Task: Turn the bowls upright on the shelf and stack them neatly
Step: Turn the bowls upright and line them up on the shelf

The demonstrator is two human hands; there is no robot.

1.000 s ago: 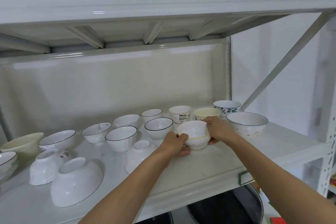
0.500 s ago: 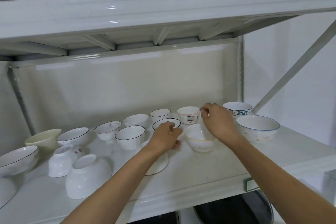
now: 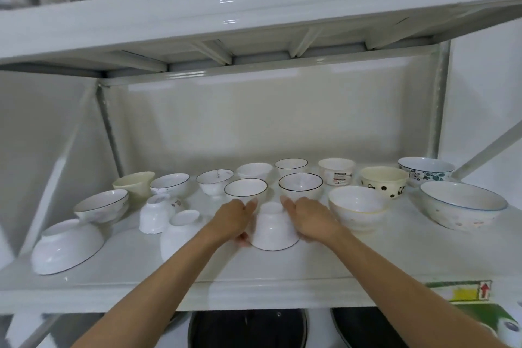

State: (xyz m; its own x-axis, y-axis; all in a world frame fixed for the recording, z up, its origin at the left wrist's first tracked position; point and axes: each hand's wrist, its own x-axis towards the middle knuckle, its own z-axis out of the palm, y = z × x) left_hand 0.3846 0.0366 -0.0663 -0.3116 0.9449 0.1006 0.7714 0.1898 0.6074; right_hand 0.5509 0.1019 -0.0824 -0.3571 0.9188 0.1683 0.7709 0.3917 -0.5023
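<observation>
Both hands cup one upturned bowl [image 3: 273,230] near the shelf's [image 3: 395,257] front edge: the left hand [image 3: 232,219] and right hand [image 3: 308,219] curl round opposite sides, likely so it can be flipped without slipping. Three more bowls lie upside down to the left, a fifth there may be tipped, and about twelve stand upright behind and beside. None is stacked yet.

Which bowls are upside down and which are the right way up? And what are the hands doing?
Bowl between the hands: upside down, on the shelf.
Left hand: holds that bowl's left side.
Right hand: holds its right side.
Large white bowl at far left: upside down, tilted.
Yellow-rimmed bowl: upright.
Two black-rimmed bowls behind the hands: upright.
Blue-flowered bowl: upright.
</observation>
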